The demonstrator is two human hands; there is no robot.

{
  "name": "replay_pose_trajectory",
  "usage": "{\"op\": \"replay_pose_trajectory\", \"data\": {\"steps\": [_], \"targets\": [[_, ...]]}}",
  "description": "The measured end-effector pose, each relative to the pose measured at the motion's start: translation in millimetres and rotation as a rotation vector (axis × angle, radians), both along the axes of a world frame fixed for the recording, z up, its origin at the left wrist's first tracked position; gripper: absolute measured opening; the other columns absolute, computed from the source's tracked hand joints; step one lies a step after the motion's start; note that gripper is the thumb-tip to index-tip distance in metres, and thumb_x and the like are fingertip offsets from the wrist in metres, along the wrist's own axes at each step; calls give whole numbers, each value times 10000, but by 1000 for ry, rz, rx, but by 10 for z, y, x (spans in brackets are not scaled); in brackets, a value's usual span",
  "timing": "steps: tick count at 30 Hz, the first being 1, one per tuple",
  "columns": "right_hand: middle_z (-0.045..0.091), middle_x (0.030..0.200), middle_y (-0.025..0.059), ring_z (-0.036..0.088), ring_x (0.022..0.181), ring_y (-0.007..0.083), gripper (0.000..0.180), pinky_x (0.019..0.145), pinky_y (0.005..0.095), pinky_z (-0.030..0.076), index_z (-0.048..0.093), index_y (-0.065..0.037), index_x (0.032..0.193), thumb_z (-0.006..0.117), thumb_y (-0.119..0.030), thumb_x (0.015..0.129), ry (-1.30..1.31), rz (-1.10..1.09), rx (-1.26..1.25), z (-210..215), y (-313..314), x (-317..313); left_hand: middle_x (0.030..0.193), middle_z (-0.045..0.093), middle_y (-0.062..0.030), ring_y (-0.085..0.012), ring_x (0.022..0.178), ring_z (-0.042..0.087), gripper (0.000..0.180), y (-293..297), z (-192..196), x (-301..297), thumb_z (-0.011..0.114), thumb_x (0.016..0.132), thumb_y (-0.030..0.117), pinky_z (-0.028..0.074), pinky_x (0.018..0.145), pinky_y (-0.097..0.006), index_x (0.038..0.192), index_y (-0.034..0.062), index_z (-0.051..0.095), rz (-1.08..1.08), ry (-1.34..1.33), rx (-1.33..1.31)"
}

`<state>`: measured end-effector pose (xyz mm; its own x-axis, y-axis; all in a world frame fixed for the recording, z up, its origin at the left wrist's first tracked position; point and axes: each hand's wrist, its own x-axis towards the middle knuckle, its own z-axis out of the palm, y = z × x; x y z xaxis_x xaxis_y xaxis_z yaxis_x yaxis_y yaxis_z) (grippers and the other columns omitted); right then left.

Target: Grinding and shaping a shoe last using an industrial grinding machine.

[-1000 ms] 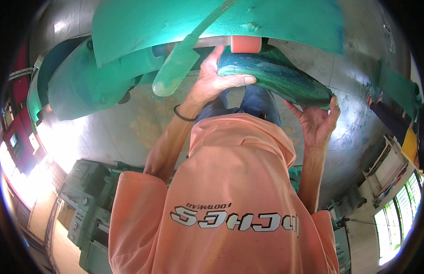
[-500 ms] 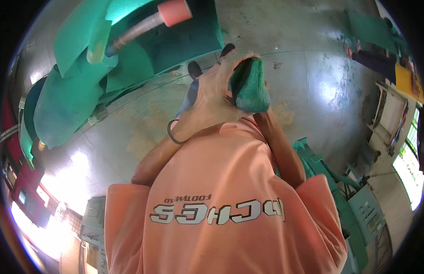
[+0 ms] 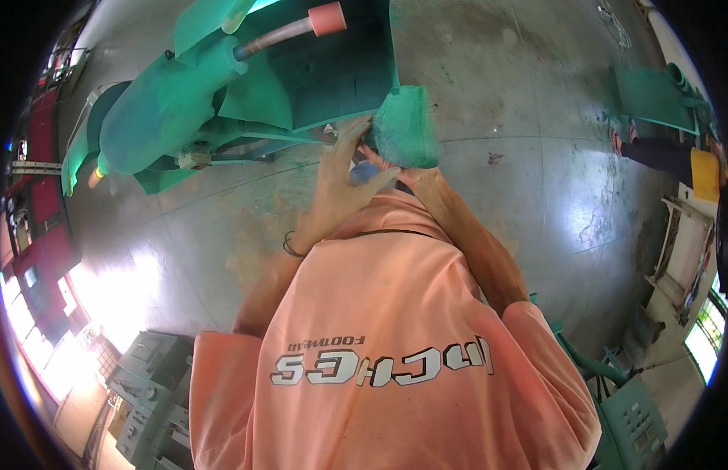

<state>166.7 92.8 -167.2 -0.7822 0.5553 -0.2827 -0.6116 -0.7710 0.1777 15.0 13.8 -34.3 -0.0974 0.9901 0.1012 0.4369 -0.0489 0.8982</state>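
Both hands grasp the green foam slab (image 3: pixel 404 127): left hand (image 3: pixel 340 176) fingers spread along its edge, right hand (image 3: pixel 415 174) beneath. Best kept level and clear of the green machine (image 3: pixel 223 94).

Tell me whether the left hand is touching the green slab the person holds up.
Touching. The head view shows the left hand with its fingers laid against the edge of the green slab, no gap between them.
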Motion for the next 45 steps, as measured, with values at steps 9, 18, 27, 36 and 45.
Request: {"op": "replay_pose_trajectory", "data": {"steps": [9,18,27,36,45], "targets": [[691,1114,133,701,961,315,570,717,426,604,624,-41,1215,370,-462,926,-441,137,244,140,-228,63,1385,588,-173,-245,1244,609,782,-356,61,225,859,775,116,508,1037,-377,1447,10,474,116,-38,-12],[670,1081,153,684,909,315,424,694,436,595,604,-6,1127,514,-367,924,-477,70,200,346,-275,180,1222,641,-152,-280,1097,643,661,-436,-20,392,882,738,211,492,964,-369,1294,10,585,141,-9,66],[583,1258,176,575,1209,300,652,1030,451,484,395,-16,1425,689,-42,844,-626,209,496,1102,-521,666,1114,667,-83,-144,988,632,342,-65,132,-139,643,1010,276,517,875,-316,1178,-21,632,410,-1173,13],[584,1264,120,610,1131,230,941,800,366,570,332,-38,1487,879,-127,726,-798,381,796,1065,-573,284,1126,720,-183,-258,1035,693,666,106,-399,-348,450,1033,539,524,972,-353,1206,-74,645,185,-1605,-344],[590,1262,121,606,1151,243,913,834,397,572,343,-54,1488,865,-100,741,-747,419,731,947,-537,379,1363,599,-237,-313,1228,600,855,-31,-794,-345,349,1020,633,433,1103,-399,1419,-116,458,-69,-1921,-289]]}}
